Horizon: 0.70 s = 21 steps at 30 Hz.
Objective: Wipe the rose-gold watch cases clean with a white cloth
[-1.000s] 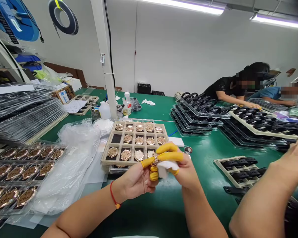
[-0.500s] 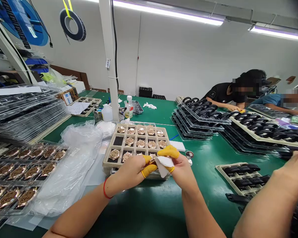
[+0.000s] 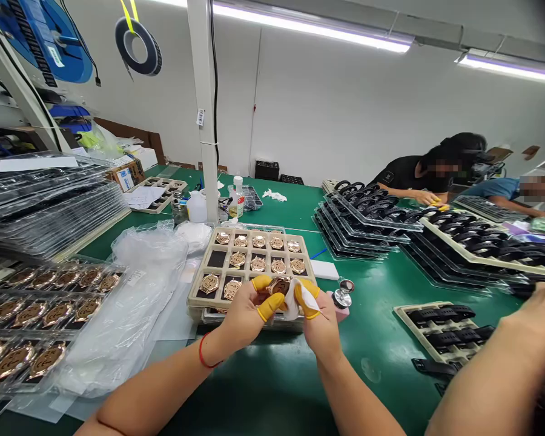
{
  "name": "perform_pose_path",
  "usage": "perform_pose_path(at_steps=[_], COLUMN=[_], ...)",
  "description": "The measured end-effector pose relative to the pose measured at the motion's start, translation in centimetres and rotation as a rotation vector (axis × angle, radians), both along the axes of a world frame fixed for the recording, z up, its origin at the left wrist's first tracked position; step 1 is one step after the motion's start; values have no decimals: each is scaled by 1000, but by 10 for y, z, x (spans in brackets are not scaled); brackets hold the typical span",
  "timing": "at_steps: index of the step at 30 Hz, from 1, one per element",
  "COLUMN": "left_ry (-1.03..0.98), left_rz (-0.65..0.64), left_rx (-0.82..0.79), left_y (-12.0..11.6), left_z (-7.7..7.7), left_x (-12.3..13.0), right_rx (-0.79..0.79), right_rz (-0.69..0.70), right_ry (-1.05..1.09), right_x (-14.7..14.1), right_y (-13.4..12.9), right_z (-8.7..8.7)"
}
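Observation:
Between finger and thumb, my left hand (image 3: 243, 312) grips a rose-gold watch case (image 3: 279, 285) above the front of a beige tray (image 3: 193, 298). My right hand (image 3: 320, 318) pinches a white cloth (image 3: 292, 301) against the right edge of the case. Yellow finger cots cover the thumbs and fingertips of both hands. More rose-gold watch cases lie in rows in the tray's compartments, on dark pads. My hands hide part of the tray's front row.
A metal-topped pink bottle (image 3: 343, 297) stands right of the tray. Left are a plastic bag (image 3: 118, 321) and trays of watch cases (image 3: 31, 315). Stacked trays of black straps (image 3: 358, 212) stand right. Another person's arm (image 3: 499, 369) reaches in at lower right; co-workers sit beyond.
The watch case has come up out of the tray in my left hand and is tilted. My right hand has brought the cloth against it. The metal-topped bottle shows more fully.

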<state>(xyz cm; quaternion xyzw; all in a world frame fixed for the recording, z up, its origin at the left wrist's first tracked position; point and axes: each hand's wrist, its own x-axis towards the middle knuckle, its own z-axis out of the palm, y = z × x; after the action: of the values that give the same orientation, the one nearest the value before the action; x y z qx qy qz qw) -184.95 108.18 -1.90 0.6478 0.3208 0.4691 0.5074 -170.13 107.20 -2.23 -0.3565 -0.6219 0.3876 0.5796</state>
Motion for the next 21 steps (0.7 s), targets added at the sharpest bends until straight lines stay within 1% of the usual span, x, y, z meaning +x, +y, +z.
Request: perform_pose_path(at_steps=[2, 4, 6, 8, 9, 11, 13, 15, 16, 18, 21], left_ry=[169, 319, 382, 400, 414, 446, 468, 478, 483, 500, 541], left_rz=[53, 67, 36, 10, 26, 108, 210, 289, 316, 361, 384], left_rx=[149, 237, 263, 329, 401, 607, 842, 1032, 1097, 1170, 1211], left_y=[0, 2, 3, 4, 4, 5, 6, 8, 9, 10, 10], left_z=[4, 8, 11, 11, 10, 8, 7, 7, 7, 8, 10], left_x=[-7, -15, -21, -24, -24, -24, -23, -23, -24, -25, -27], right_rx=[56, 53, -29, -145, -195, -252, -260, -240, -214, -118, 51], right_rz=[-59, -61, 29, 134, 165, 179, 166, 184, 201, 225, 219], right_ry=[-83, -113, -15, 162, 250, 370, 389, 330, 287, 188, 6], right_x=[1, 1, -1, -5, -8, -11, -11, -5, -1, 7, 14], right_y=[0, 2, 4, 5, 5, 4, 3, 3, 2, 1, -3], right_z=[4, 8, 8, 5, 3, 1, 1, 4, 6, 11, 20])
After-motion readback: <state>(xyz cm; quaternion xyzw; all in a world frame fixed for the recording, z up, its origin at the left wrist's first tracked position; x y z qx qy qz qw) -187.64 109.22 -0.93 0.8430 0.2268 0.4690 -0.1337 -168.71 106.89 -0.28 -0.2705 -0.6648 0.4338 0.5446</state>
